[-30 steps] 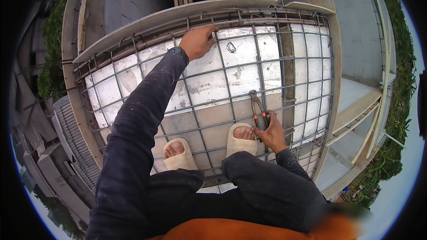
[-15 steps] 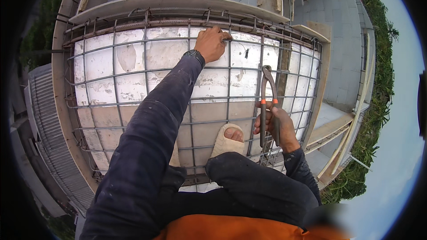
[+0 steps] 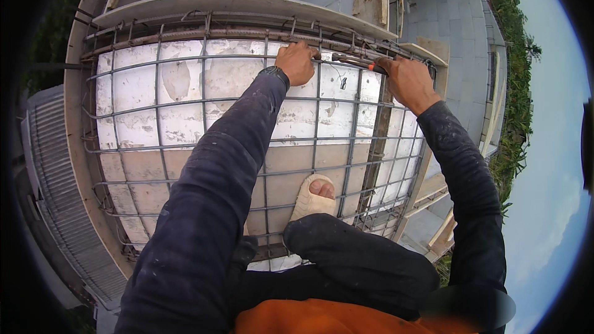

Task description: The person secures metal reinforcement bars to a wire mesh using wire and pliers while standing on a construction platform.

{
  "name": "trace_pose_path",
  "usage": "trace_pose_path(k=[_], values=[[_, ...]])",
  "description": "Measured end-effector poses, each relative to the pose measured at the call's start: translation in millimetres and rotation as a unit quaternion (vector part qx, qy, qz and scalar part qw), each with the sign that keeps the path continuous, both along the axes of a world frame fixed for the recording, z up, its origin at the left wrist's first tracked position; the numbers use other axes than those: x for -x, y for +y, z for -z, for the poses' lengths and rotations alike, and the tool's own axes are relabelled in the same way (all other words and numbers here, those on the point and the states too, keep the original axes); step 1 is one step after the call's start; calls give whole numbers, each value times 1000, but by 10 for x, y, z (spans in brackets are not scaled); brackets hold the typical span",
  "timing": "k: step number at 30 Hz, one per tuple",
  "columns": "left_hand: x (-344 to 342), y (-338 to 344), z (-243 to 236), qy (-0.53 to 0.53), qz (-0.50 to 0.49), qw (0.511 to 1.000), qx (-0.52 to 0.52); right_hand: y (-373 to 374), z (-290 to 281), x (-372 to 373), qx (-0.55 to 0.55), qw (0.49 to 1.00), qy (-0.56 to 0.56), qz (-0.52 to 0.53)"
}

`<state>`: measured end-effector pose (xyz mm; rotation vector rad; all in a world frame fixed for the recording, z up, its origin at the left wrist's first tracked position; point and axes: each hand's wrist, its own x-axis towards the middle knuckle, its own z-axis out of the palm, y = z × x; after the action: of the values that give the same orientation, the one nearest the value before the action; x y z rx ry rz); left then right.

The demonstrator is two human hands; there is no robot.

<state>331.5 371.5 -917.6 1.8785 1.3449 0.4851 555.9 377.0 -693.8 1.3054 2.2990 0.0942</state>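
Note:
A grid of steel rebar stretches over pale boards below me. My left hand is closed at a crossing of bars near the far edge, its fingertips pinched by the upright bar; what lies between them is hidden. From the right, my right hand grips a pair of tying pincers by orange-banded handles. The pincers lie nearly level, jaws pointing left toward that crossing, a short way from my left fingertips. A bit of dark wire shows on the white board just below the jaws.
Thicker bars run along the far side, inside a wooden form board. My sandalled foot rests within the mesh. Corrugated roofing lies lower on the left; grey block walls and greenery lie beyond the right edge.
My right hand has moved up and away from me, turning the pincers from upright to nearly level beside my left hand. My left hand stays at the same crossing.

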Motion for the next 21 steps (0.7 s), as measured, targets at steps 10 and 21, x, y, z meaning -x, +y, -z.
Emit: trace_pose_path(k=[10,21], values=[[21,-6,24,-5,-17,1000,3,260,165,437,15,989,-135,-50],[-5,-46,40,-19,-15,1000,-3,-513,-394,-477,34,918,215,330]])
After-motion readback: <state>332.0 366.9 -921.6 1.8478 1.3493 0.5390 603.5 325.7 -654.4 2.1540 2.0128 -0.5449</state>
